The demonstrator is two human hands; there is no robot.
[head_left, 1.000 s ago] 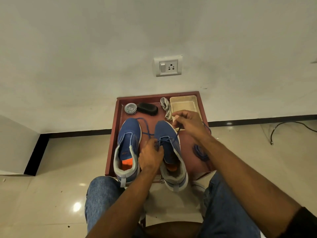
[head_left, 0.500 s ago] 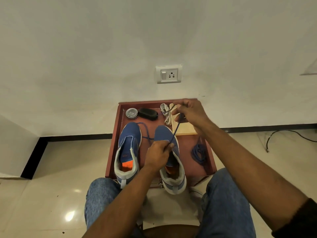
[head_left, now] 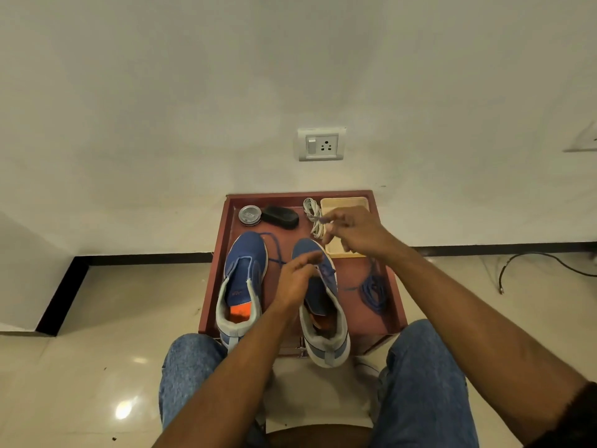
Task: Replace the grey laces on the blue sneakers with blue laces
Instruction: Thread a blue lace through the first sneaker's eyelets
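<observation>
Two blue sneakers stand on a red-brown low table (head_left: 355,273), toes towards the wall. The left sneaker (head_left: 244,273) has no lace in its eyelets. The right sneaker (head_left: 323,305) has a blue lace (head_left: 326,270) threaded near its toe. My left hand (head_left: 295,279) hovers over the right sneaker's front with loosely spread fingers that hold nothing I can see. My right hand (head_left: 355,234) is raised beyond the toe and pinches a blue lace tip between thumb and forefinger. A second blue lace (head_left: 373,289) lies bundled to the right. The grey laces (head_left: 315,218) lie coiled at the back.
A round metal tin (head_left: 249,215) and a black brush (head_left: 280,216) sit at the back left of the table. A beige tray (head_left: 344,202) sits back right, partly behind my right hand. My knees in jeans flank the table's front edge. A black cable (head_left: 533,260) lies on the floor.
My right hand came down and nearer from its high pull, and the lace went slack. My left hand let go of the right sneaker's lace area and spread its fingers.
</observation>
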